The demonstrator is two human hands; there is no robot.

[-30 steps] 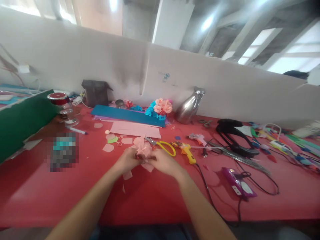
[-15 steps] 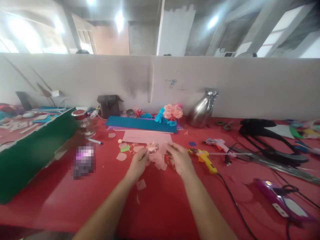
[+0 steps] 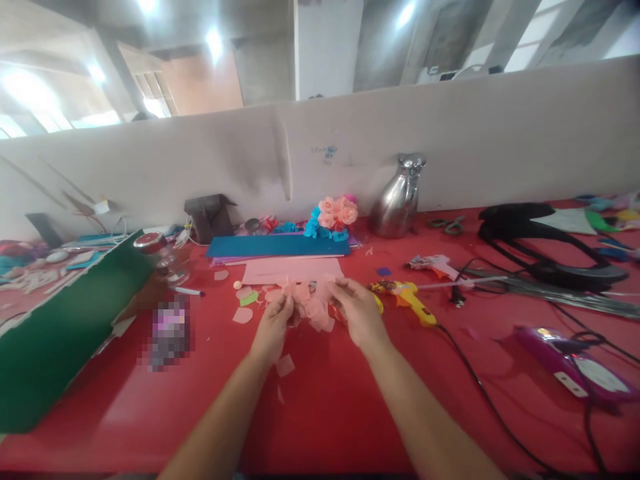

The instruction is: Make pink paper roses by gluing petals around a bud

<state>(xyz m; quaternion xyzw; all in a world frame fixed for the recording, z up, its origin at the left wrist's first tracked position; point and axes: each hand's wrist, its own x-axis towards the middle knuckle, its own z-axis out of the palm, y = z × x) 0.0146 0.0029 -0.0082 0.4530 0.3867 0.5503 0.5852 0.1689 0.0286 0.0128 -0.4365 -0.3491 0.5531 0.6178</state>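
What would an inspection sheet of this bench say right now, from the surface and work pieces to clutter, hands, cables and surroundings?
Surface: red table, loose pink cut-outs scattered on it.
Job's things: pink paper cluster at the fingers; its detail is blurred.
Clutter: yellow glue gun, steel jug, paper flowers, blue sheet, purple power strip.
Hands: left hand pinches pink paper; right hand has its fingertips at the paper's other side, grip unclear.
Cables: black cord runs from the yellow glue gun toward the near edge.
Surroundings: whitish partition behind the table, bright lights beyond.
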